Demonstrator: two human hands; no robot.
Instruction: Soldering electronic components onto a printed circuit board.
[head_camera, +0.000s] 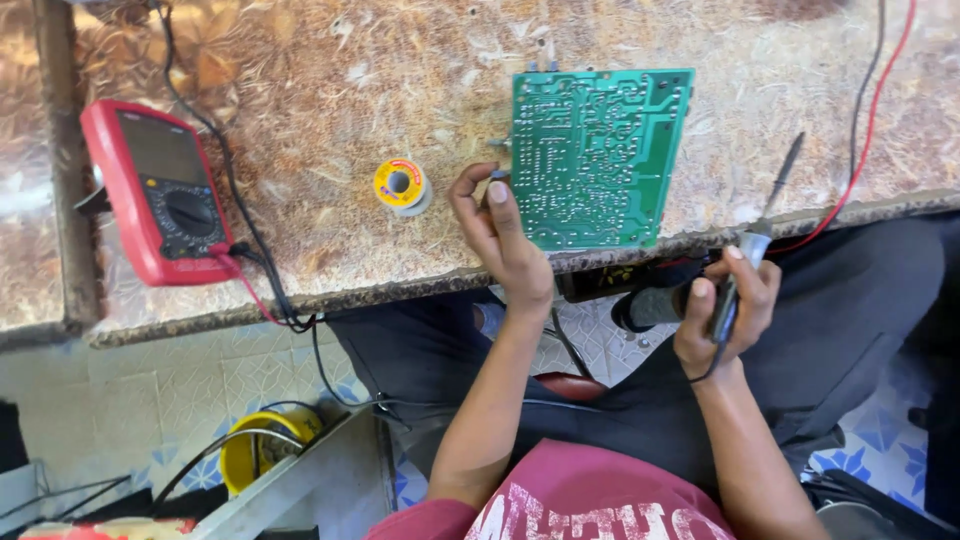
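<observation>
A green circuit board lies solder side up near the front edge of the worn table. My left hand rests at the board's left edge, thumb and fingertips touching it. My right hand is below the table edge, closed round the handle of a soldering iron whose dark tip points up over the table to the right of the board. A small solder spool with a yellow label sits to the left of my left hand.
A red multimeter lies at the left, its black and red leads trailing over the table edge. A red and a black wire run down the right side. A yellow container stands on the tiled floor below.
</observation>
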